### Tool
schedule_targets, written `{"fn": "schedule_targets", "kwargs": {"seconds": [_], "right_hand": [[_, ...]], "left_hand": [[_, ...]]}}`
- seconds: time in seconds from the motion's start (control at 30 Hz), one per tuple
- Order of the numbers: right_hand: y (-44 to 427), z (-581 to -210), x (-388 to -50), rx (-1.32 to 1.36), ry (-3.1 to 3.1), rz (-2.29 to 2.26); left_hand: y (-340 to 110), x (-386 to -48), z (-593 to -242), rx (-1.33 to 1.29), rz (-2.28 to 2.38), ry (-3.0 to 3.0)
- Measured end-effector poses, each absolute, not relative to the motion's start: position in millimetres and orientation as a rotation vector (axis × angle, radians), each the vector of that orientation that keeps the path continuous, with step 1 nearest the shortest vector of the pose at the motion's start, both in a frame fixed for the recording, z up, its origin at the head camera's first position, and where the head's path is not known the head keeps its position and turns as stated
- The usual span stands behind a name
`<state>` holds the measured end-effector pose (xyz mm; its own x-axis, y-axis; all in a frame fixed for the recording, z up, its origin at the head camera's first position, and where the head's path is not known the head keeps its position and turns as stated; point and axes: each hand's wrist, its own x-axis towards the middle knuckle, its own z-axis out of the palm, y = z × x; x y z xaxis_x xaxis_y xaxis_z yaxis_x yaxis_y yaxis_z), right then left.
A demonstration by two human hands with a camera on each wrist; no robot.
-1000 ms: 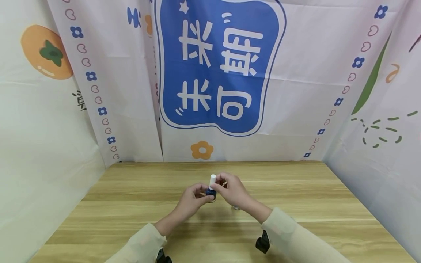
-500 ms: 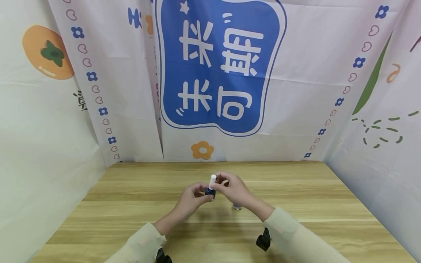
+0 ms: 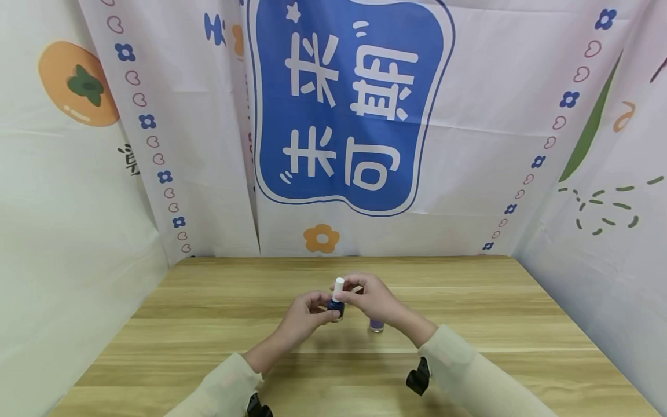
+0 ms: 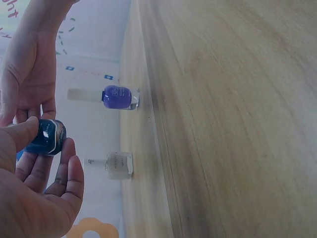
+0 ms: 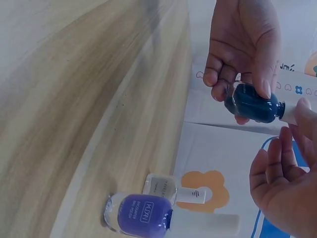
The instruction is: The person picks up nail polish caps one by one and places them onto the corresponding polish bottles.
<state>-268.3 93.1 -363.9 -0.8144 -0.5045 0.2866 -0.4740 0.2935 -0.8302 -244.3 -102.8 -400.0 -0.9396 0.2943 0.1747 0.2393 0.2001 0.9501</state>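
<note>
A dark blue nail polish bottle (image 3: 336,308) with a white cap (image 3: 339,288) is held above the table, upright and slightly tilted. My left hand (image 3: 304,314) grips its glass body between thumb and fingers. With thumb and fingers my right hand (image 3: 373,300) pinches the white cap, which sits on the bottle neck. Below the right wrist stands a purple nail polish bottle (image 3: 377,326), its upper part hidden in the head view. A clear nail polish bottle (image 4: 119,165) stands near it in the left wrist view; the head view does not show it.
The wooden table (image 3: 208,330) extends on both sides of the hands. A printed white cloth (image 3: 469,174) hangs behind it, with more cloth at both sides. A black wrist camera (image 3: 418,377) hangs under the right sleeve, another (image 3: 257,406) by the left.
The right wrist has shifted slightly right, so more of the purple bottle shows. Both hands keep their hold on the dark blue bottle and its cap, almost in place.
</note>
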Motion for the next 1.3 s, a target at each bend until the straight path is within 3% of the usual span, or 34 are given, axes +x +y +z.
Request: {"fn": "schedule_targets", "kwargs": {"seconds": [0.8, 1.3], "right_hand": [[82, -375, -261, -0.799, 2.547, -1.729], [99, -364, -271, -0.962, 2.385, -1.594]], "left_hand": [[-103, -243, -401, 0.532, 1.905, 2.439], [-102, -242, -397, 0.521, 1.887, 2.376]]}}
